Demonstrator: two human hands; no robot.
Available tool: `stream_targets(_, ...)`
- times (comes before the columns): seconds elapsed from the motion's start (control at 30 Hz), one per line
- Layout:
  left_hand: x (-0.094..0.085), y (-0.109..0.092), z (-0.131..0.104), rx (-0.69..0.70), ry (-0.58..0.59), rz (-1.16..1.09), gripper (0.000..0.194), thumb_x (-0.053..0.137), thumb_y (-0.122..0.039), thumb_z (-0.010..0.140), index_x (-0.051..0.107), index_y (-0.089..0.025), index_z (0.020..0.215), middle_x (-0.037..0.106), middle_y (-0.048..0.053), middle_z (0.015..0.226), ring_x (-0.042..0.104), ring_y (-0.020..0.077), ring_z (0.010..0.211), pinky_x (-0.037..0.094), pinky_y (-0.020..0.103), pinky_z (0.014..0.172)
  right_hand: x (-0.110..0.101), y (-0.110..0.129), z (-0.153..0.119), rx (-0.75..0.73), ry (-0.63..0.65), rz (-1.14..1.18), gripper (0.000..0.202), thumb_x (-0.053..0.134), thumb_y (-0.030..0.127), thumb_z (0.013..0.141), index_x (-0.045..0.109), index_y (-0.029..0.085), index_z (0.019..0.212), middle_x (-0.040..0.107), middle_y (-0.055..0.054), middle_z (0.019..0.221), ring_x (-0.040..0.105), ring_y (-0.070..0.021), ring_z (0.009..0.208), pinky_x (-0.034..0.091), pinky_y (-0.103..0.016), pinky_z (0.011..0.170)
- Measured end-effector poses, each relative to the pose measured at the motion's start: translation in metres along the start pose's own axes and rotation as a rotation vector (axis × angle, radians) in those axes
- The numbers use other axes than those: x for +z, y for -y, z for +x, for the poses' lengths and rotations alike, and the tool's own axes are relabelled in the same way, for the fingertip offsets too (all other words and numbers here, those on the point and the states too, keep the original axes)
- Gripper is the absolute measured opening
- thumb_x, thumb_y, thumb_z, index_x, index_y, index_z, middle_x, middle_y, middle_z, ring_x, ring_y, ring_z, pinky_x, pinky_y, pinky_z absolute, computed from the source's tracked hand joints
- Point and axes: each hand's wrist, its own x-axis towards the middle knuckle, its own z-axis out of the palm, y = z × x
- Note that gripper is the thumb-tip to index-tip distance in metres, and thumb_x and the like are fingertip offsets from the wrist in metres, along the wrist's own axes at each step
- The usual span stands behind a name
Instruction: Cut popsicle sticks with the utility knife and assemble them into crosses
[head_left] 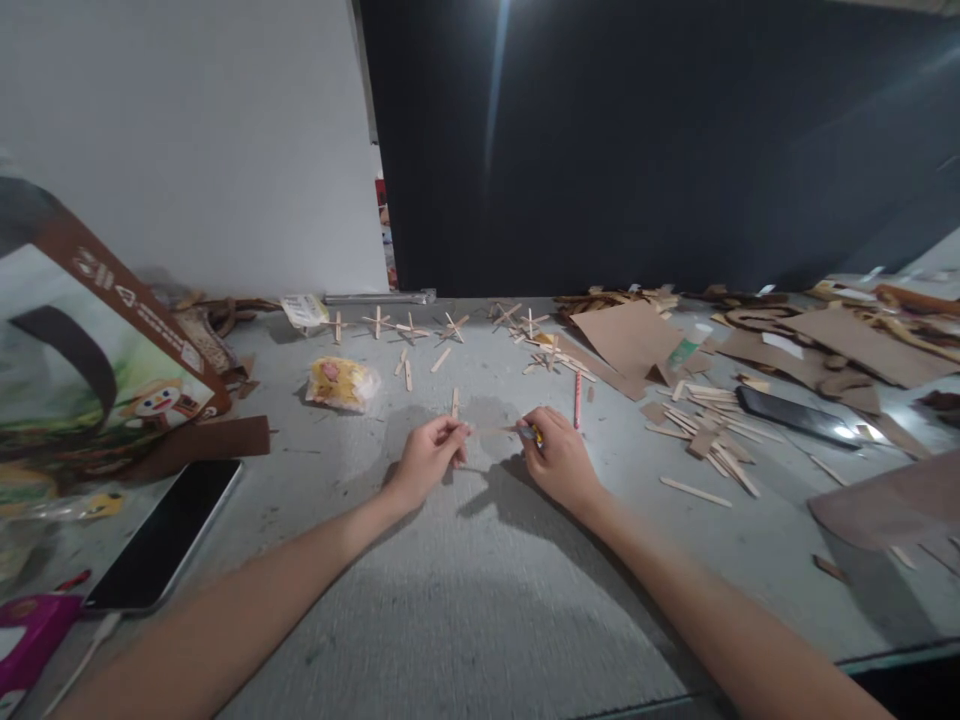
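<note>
My left hand (431,458) is closed in a pinch near the middle of the grey table (450,620); what sits between its fingertips is too small to make out. To its right, my right hand (556,455) is wrapped round a small tool (537,434) with a yellow and blue part, its thin tip pointing left toward my left fingertips. A wooden stick (455,402) lies just beyond my left hand. Farther back, several sticks are crossed into star shapes (454,328). A red-and-white pencil-like stick (577,400) lies beside my right hand.
A yellow wrapped packet (341,385) lies left of centre. Loose sticks (720,440), a dark phone (795,416) and brown cardboard (626,340) are on the right. Another phone (163,538), a magenta object (34,640) and a printed bag (112,370) occupy the left.
</note>
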Motion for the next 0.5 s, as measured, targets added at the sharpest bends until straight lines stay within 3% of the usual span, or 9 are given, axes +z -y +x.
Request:
stream_targets(0.13, -0.008, 0.001, 0.003, 0.071, -0.144, 0.157, 0.034, 0.06, -0.054, 0.093, 0.065, -0.021, 0.086, 0.061, 0.0, 0.063, 0.054, 0.0153, 0.058, 0.042, 0.027, 0.059, 0.0, -0.009, 0.0, 0.104, -0.107, -0.004, 0.012, 0.046, 0.025, 0.098, 0.049, 0.027, 0.086, 0.062, -0.006, 0.08, 0.057, -0.0245, 0.076, 0.043, -0.035, 0.072)
stream_targets(0.23, -0.014, 0.003, 0.014, 0.048, -0.177, 0.52, 0.019, 0.076, -0.039, 0.084, 0.066, -0.023, 0.088, 0.065, 0.002, 0.073, 0.057, 0.0186, 0.067, 0.042, 0.03, 0.066, -0.001, -0.015, 0.0, 0.135, -0.125, -0.01, 0.012, 0.045, 0.026, 0.099, 0.05, 0.026, 0.087, 0.063, -0.007, 0.082, 0.058, -0.0252, 0.078, 0.043, -0.036, 0.073)
stream_targets(0.33, -0.018, 0.007, 0.031, 0.036, -0.221, 0.748, 0.029, 0.086, -0.038, 0.077, 0.062, -0.024, 0.082, 0.066, 0.007, 0.084, 0.061, 0.0257, 0.082, 0.044, 0.034, 0.073, -0.001, -0.017, 0.0, 0.144, -0.115, -0.003, 0.011, 0.045, 0.026, 0.097, 0.051, 0.026, 0.088, 0.064, -0.008, 0.084, 0.059, -0.0259, 0.08, 0.044, -0.036, 0.074)
stream_targets(0.5, -0.015, 0.007, 0.063, -0.099, -0.094, 0.81, 0.03, 0.086, -0.022, 0.073, 0.057, -0.023, 0.068, 0.066, 0.009, 0.084, 0.065, 0.0294, 0.094, 0.045, 0.035, 0.079, -0.002, -0.016, 0.0, 0.128, -0.087, 0.004, 0.01, 0.046, 0.024, 0.096, 0.052, 0.025, 0.088, 0.065, -0.009, 0.085, 0.06, -0.0265, 0.083, 0.045, -0.037, 0.077)
